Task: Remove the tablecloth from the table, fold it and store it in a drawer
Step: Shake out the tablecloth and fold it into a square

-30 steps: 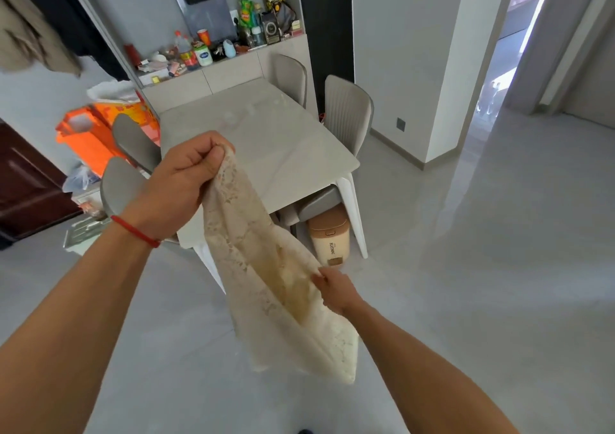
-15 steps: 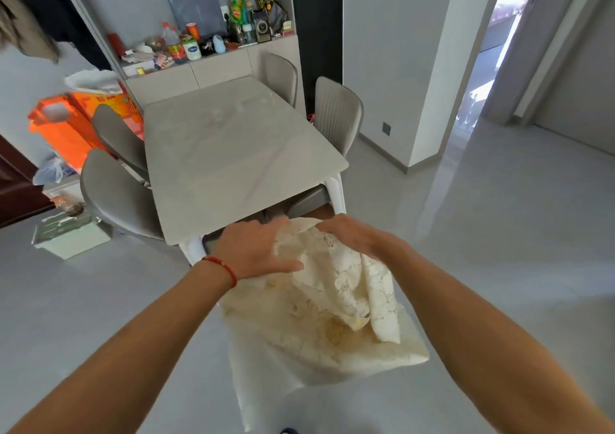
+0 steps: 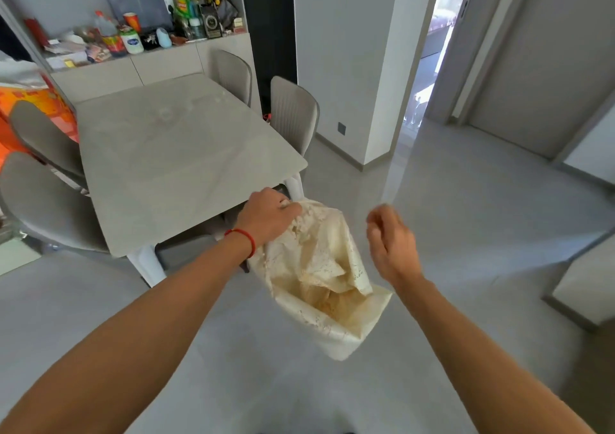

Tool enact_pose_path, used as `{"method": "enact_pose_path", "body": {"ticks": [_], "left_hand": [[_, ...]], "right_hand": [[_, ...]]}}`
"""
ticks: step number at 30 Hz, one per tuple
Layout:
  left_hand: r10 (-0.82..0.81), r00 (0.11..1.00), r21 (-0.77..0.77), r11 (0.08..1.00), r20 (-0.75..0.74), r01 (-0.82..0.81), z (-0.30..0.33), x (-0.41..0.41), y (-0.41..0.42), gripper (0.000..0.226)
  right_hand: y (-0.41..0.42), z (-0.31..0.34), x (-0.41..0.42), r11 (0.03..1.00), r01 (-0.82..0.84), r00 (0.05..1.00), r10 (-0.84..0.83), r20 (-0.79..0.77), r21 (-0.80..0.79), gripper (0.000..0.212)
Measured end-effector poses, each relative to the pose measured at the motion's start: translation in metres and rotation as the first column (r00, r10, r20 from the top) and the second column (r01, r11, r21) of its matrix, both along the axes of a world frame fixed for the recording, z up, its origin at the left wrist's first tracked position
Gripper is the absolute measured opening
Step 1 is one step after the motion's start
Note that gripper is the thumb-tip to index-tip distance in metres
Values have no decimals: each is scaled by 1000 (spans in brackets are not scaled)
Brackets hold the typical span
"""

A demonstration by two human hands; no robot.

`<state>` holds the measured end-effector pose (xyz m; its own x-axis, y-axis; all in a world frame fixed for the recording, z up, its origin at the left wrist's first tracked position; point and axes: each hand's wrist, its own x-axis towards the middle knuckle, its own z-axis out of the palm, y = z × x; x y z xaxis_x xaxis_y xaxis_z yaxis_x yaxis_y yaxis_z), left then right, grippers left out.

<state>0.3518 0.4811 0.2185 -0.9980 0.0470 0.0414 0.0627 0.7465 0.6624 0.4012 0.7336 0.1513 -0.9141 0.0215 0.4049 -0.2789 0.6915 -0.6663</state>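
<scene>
Now, tablecloth (image 3: 319, 267): a cream lace cloth, stained yellowish in the folds, hanging in the air as a loose, bunched bundle just off the near corner of the counter, above the floor.
Left hand (image 3: 269, 215): fingers curled round the top edge of the cloth, carrying all its weight; a red string sits on the wrist.
Right hand (image 3: 391, 244): just beside the cloth on its right, apart from it, fingers loosely curled and holding nothing; it is blurred.
Counter (image 3: 173, 167): its pale grey marbled top is uncovered, with no cloth on it.
Chairs (image 3: 293, 111): grey ones stand tucked in along both long sides.
Done so far: the cloth is off the counter, so the first step looks complete.
Folding: only rough, I judge; the layers are doubled but crumpled, with no squared edges.
Left to do: tidy the fold, then find a drawer and put the cloth in; no open drawer shows.
Sideboard (image 3: 159, 64): flat cabinet fronts behind the counter, crowded on top with bottles, jars and packets.
Writing: a white jar has a blue oval label and a black box has a round emblem, but both are too small to read.
</scene>
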Motion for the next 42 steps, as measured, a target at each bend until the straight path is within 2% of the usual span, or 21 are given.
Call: {"method": "enact_pose_path", "body": {"ticks": [1, 2, 3, 5, 7, 9, 10, 13, 15, 17, 19, 22, 24, 26, 29, 32, 34, 36, 37, 40, 42], "left_hand": [[9, 1000, 7, 1000, 2, -9, 4, -3, 1, 47], [12, 1000, 18, 1000, 3, -12, 8, -5, 3, 48], [9, 1000, 39, 999, 4, -9, 13, -6, 5, 47], [4, 1000, 84, 996, 15, -5, 25, -6, 10, 45], [32, 999, 130, 991, 27, -35, 38, -3, 13, 46], [79, 996, 179, 980, 41, -85, 50, -1, 11, 45], [103, 994, 198, 974, 43, -110, 57, 0, 6, 44], [164, 986, 230, 959, 34, -167, 70, -2, -20, 40], [227, 973, 213, 950, 31, -228, 70, -1, -49, 35], [311, 949, 169, 934, 46, -314, 58, 1, -84, 35], [374, 924, 81, 921, 79, -380, 37, 5, -117, 38], [398, 910, -22, 917, 119, -398, 6, 16, -151, 46], [401, 911, 14, 915, 96, -404, -7, 27, -159, 42], [358, 933, 52, 931, 45, -360, -13, 37, -156, 39], [191, 981, 3, 982, 25, -191, -17, 46, -129, 39], [-34, 998, -89, 995, 48, 38, -20, 46, -86, 65], [-107, 991, -135, 984, 76, 116, -23, 45, -57, 78], [-119, 991, -121, 985, 56, 125, -28, 42, -34, 51], [-134, 991, -112, 984, 27, 136, -30, 40, -25, 46], [-150, 988, -13, 988, 22, 151, -37, 34, -11, 47], [-127, 991, 50, 991, 43, 125, -42, 29, -9, 45]], "right_hand": [[5, -18, 15, 997, 9, 998, -14, 64, 77, 21], [4, -36, 26, 981, -58, 979, 20, 204, 183, 20], [-3, -53, 33, 946, -179, 921, 64, 385, 269, 21], [-25, -75, 36, 892, -359, 768, 114, 631, 275, 35], [-55, -90, 28, 887, -369, 721, 85, 688, 277, 57], [-82, -98, 18, 915, -254, 753, -17, 657, 315, 66], [-93, -100, 12, 930, -184, 776, -61, 628, 318, 61], [-109, -98, -7, 965, -56, 818, -103, 566, 257, 25], [-106, -88, -19, 977, -78, 841, -43, 539, 199, 24], [-98, -74, -29, 971, -170, 854, 59, 517, 171, 32], [-88, -57, -36, 956, -254, 862, 153, 484, 149, 31], [-77, -28, -50, 977, -213, 878, 189, 440, 6, 38], [-79, -8, -61, 979, -203, 885, 187, 426, -6, 36], [-83, 9, -66, 977, -209, 907, 176, 382, 47, 36], [-94, 33, -68, 954, -297, 893, 268, 363, 28, 33], [-104, 55, -72, 918, -381, 824, 391, 410, -110, 30], [-108, 67, -76, 881, -446, 780, 470, 413, -160, 29], [-110, 75, -74, 853, -499, 757, 516, 401, -154, 32], [-110, 77, -73, 844, -514, 754, 529, 390, -150, 33], [-100, 80, -71, 869, -488, 792, 479, 378, -80, 36], [-88, 79, -69, 914, -395, 871, 342, 354, 89, 37]]}}
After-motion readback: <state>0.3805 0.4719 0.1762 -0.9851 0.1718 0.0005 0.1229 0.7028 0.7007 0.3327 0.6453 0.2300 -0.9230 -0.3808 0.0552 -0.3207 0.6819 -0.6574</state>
